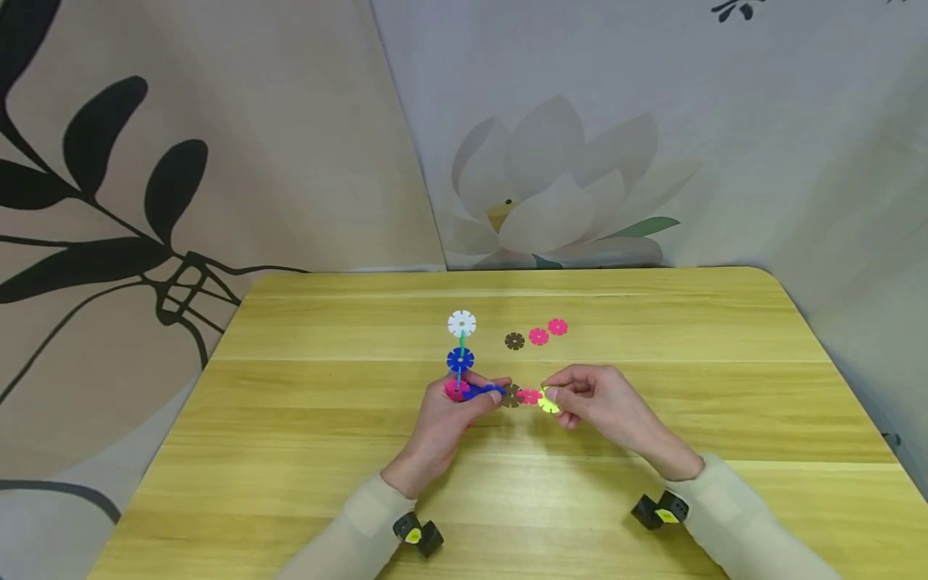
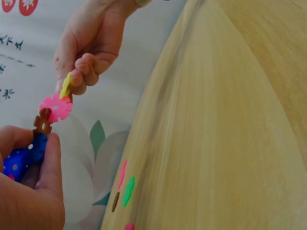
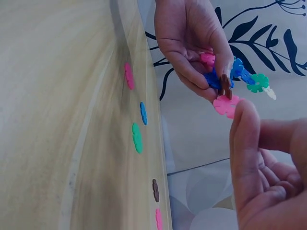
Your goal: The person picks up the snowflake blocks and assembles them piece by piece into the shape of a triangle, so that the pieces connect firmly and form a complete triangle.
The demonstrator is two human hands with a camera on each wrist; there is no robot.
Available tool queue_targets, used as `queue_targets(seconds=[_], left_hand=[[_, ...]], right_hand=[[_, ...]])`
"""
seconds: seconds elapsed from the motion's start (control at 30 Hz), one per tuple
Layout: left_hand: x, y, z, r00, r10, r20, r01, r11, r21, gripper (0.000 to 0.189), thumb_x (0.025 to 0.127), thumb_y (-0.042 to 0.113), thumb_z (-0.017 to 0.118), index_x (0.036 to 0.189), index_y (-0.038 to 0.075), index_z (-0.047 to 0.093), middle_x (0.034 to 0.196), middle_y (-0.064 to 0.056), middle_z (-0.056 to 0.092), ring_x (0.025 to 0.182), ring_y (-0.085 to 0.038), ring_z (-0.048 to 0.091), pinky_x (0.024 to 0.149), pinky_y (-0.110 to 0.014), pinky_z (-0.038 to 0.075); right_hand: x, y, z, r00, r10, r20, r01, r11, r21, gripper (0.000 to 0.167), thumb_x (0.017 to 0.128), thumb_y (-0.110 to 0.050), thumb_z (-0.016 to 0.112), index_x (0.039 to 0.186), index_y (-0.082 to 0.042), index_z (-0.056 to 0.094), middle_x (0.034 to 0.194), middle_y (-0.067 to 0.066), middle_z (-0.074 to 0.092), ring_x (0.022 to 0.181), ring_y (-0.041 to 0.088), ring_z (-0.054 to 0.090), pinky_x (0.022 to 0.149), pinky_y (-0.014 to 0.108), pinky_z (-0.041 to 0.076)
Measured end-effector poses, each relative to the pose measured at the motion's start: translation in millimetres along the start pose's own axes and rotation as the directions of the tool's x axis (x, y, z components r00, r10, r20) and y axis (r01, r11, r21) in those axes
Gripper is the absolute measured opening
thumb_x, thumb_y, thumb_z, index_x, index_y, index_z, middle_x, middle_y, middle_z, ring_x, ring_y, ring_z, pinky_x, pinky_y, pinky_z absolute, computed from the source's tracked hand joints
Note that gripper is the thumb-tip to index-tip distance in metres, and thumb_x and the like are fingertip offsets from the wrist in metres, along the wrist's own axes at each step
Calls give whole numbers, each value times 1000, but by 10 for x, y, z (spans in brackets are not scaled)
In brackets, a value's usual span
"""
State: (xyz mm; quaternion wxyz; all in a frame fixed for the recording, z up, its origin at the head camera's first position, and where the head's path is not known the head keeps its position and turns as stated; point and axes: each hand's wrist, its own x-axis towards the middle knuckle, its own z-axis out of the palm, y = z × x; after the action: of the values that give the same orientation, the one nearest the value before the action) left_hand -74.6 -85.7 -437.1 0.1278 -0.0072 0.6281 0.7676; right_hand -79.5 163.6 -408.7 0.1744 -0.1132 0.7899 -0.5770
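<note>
Both hands hold one chain of notched plastic discs above the wooden table. My left hand (image 1: 445,415) grips it around its blue discs (image 2: 26,155), with a pink disc (image 1: 456,391) beside them. From there a branch runs through another blue disc (image 1: 460,360) and a green disc (image 3: 258,83) to a white disc (image 1: 461,324). Toward the right, a brown disc (image 2: 43,121) joins a pink disc (image 2: 56,108), and that meets a yellow disc (image 1: 548,401). My right hand (image 1: 598,399) pinches the yellow disc between thumb and finger; in the right wrist view the thumb hides it.
Loose discs lie on the table (image 1: 290,451) behind the hands: a brown disc (image 1: 515,341), a pink disc (image 1: 538,337) and another pink disc (image 1: 557,327). The right wrist view also has a green disc (image 3: 137,138) and a blue disc (image 3: 143,113) there. A printed wall covering rises behind.
</note>
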Motion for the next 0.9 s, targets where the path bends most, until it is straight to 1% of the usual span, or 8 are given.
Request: queue_targets(seconds=[0.13,0.2,0.33,0.43,0.6,0.73,0.9], left_hand=[[5,-1,10,1000,-9,-4,9,999,-31,11,88,0,76,93,5,67,116,-15,75,116,-27,70,95,-35,58],[4,-3,13,1000,-14,-7,14,999,-48,12,88,-1,76,92,6,67,116,-16,75,115,-27,71,95,-35,58],[-1,-12,12,1000,-13,-8,12,997,-70,12,88,-3,75,96,1,67,116,-18,75,115,-28,70,95,-37,58],[-7,-20,8,1000,-14,-11,13,997,-73,13,88,-3,75,98,-2,66,117,-19,74,115,-29,70,95,-37,58],[-14,-38,7,1000,-24,-13,24,998,-60,11,88,-2,74,96,2,67,117,-18,74,116,-29,70,96,-36,58],[-14,-58,6,1000,-21,-8,20,998,-60,11,88,-2,75,93,5,69,117,-18,74,117,-29,70,96,-35,57],[-12,-67,-3,1000,-17,-3,17,998,-66,11,88,-1,75,94,4,69,117,-19,74,117,-29,70,96,-36,58]], right_hand=[[11,11,19,1000,-5,-14,6,1000,9,19,102,-11,66,111,5,70,86,24,71,71,27,70,69,46,63],[19,18,31,1000,-7,-22,7,1000,18,18,102,-10,66,110,6,70,86,24,71,70,24,70,68,45,63],[33,32,48,999,-7,-32,8,999,40,17,101,-8,65,109,6,70,85,24,70,68,21,69,68,45,63],[38,37,57,999,-9,-38,11,999,50,18,101,-8,65,110,7,70,84,22,70,68,21,68,67,43,63],[45,31,78,999,-6,-47,9,998,61,19,102,-9,66,111,7,70,82,20,70,67,20,68,65,39,62],[52,29,95,999,-6,-49,9,998,63,21,102,-9,65,112,8,70,82,21,70,67,20,68,65,37,62],[64,63,104,999,-2,-46,5,998,66,20,103,-9,64,112,8,70,83,22,70,67,18,68,66,38,62]])
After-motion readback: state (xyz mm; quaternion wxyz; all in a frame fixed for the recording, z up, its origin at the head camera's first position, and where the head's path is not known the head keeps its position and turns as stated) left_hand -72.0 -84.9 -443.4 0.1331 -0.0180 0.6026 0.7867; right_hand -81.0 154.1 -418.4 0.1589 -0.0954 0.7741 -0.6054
